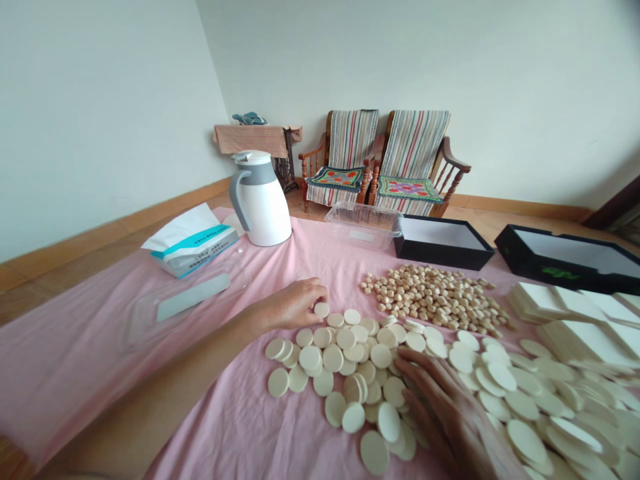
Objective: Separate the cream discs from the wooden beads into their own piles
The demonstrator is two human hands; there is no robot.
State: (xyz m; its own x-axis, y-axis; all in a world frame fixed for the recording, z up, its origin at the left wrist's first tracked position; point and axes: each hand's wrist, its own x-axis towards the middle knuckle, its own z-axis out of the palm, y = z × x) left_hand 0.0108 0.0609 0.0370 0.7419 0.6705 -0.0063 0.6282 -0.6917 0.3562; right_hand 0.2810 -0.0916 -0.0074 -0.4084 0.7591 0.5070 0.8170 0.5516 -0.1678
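Note:
My left hand (pixel 293 305) reaches over the pink tablecloth (pixel 90 360), its fingers pinched on one small cream disc (pixel 322 309) at the far edge of a spread of cream round discs (pixel 345 363). My right hand (pixel 445 407) lies flat on the discs with its fingers stretched out. Behind the discs sits a heap of small tan round pieces (pixel 435 298).
A white jug (pixel 260 198) and a tissue pack (pixel 193 241) stand at the far left, with a clear plastic lid (pixel 185 303) nearer. A clear tub (pixel 363 225) and two black boxes (pixel 443 241) (pixel 565 257) line the back. White square stacks (pixel 575 320) lie right. Two chairs (pixel 380 160) stand beyond.

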